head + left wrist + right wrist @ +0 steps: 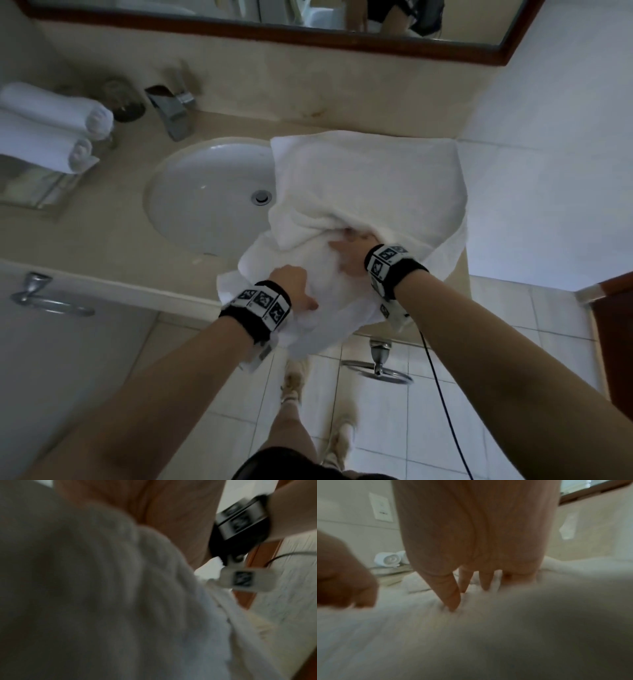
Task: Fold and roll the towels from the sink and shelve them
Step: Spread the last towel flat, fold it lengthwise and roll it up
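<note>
A large white towel (370, 178) lies spread on the counter to the right of the sink (191, 212). It overlaps the basin's right rim and hangs over the front edge. My right hand (349, 251) lies flat on it, fingertips tucked under a raised fold. In the right wrist view its straight fingers (452, 599) press into the towel (471, 635). My left hand (296, 286) sits at the near left part of the towel, curled like a fist (342, 577) with cloth bunched in it. The left wrist view is blurred and mostly filled by the towel (102, 601). Two rolled towels (51, 116) lie on the shelf at far left.
A chrome tap (171, 113) stands behind the basin, under a wood-framed mirror (411, 48). The glass shelf (41, 195) holds the rolls (388, 560). A towel ring (376, 366) hangs below the counter front, another (44, 298) at left. A black cable (442, 394) trails from my right wrist.
</note>
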{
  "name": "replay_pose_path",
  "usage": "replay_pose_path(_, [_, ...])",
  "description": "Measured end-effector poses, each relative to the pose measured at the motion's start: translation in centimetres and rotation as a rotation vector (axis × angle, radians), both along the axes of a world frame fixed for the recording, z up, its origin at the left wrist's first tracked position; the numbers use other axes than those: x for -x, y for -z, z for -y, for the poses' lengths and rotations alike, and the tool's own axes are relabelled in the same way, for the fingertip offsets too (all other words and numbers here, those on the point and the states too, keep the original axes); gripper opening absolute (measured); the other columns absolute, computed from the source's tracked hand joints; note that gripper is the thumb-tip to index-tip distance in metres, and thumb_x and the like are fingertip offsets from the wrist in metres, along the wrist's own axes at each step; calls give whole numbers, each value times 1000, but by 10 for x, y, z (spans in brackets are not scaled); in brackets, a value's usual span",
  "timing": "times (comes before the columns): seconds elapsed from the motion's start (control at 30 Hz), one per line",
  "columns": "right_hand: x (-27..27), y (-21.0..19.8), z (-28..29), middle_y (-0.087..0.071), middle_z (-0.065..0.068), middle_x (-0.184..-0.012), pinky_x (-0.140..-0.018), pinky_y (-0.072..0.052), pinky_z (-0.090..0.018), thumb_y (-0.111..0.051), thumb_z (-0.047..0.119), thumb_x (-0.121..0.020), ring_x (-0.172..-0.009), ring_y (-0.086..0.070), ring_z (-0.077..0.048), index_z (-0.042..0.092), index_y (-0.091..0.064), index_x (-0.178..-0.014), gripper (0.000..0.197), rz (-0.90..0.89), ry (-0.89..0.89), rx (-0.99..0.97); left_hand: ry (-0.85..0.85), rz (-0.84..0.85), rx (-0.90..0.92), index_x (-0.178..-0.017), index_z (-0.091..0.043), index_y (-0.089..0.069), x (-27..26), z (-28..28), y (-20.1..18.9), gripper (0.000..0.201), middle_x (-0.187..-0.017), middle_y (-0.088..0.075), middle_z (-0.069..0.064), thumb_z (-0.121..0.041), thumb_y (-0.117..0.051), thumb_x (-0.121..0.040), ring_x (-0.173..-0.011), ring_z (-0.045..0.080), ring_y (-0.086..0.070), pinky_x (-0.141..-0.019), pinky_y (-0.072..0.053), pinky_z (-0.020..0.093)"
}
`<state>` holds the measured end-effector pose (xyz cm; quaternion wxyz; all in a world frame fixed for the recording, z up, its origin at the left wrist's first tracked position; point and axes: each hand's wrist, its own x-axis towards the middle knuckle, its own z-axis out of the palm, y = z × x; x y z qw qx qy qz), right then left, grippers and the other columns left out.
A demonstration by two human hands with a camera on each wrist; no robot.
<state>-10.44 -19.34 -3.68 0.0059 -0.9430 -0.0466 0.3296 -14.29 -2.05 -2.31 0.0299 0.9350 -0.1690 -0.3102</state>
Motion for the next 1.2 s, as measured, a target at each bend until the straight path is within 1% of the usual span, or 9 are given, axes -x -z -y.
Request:
replay_pose_path(0.2, [0, -8, -6, -37, 2, -149, -113, -32, -37, -57, 19, -87, -135, -39, -23, 30, -41, -138, 54, 40, 59, -163, -306, -623, 332, -106, -6, -55, 40, 32, -15, 56, -89, -68, 7, -57, -35, -95, -62, 23, -64, -60, -52, 27])
replay_pose_path(0.33, [9, -16, 8, -50, -4, -135, -101, -43, -40, -54, 18, -86, -122, -46, -26, 27, -44, -133, 49, 287, 207, -202, -155, -2, 245, -125, -12, -51, 20, 20, 1, 47, -128, -56, 11, -48, -45, -95, -111, 28, -57, -94, -46, 37])
replay_pose_path(0.43, [23, -16, 24, -24, -4, -147, -102, -38, -54, -77, 35, -72, -134, -25, -37, 35, -26, -143, 88, 224, 260, -48, -75, 129, 183, -151, -21, -13, 1, 5, 20, 91, -160, -11, 6, -57, -60, -83, -147, 27, -11, -119, -19, 42])
replay_pose_path(0.5, [40, -12, 37, 3, -2, -156, -105, -34, -62, -89, 41, -55, -141, -6, -45, 46, -7, -146, 123, 1, 307, -56, -3, 21, 83, -153, -24, 1, -7, 0, 24, 112, -161, 0, 2, -61, -68, -72, -148, 27, -1, -121, -13, 43])
replay_pose_path(0.6, [64, -6, 53, 26, 2, -155, -108, -30, -62, -93, 42, -45, -143, 2, -48, 51, 9, -144, 142, -108, 350, 17, 59, 111, -8, -150, -24, -12, -16, -4, 18, 120, -150, -27, 3, -60, -80, -57, -137, 31, -26, -112, -29, 45])
replay_pose_path(0.73, [76, -16, 64, 17, -25, -154, -112, -32, -51, -89, 48, -51, -142, -17, -45, 34, 24, -146, 148, -280, 510, 186, 81, 81, -108, -137, -23, -34, -31, -1, 8, 106, -133, -45, 5, -61, -83, -51, -124, 29, -41, -103, -38, 42])
replay_pose_path(0.87, [81, -32, 78, -36, -20, -145, -102, -42, -41, -77, 34, -76, -130, -43, -35, 4, -21, -147, 96, -125, 485, 178, -74, 171, -42, -123, -17, -53, -55, 11, 4, 82, -124, -56, 9, -77, -58, -68, -115, 28, -51, -97, -44, 39])
replay_pose_path(0.97, [65, -32, 82, -47, -19, -133, -94, -45, -39, -54, 14, -92, -120, -52, -35, 0, -38, -133, 46, -25, 553, 161, -108, 278, 200, -142, -14, -35, -73, 27, 14, 82, -145, -36, 14, -62, -59, -80, -135, 30, -35, -110, -34, 40])
replay_pose_path(1.2, [-14, -26, 64, -29, -9, -144, -108, -29, -58, -47, 21, -89, -136, -26, -39, 24, -27, -141, 55, 104, 633, 70, 161, 118, 134, -152, -26, 7, -129, 69, 32, 102, -160, 13, 6, -72, -48, -79, -147, 32, 14, -120, 2, 47])
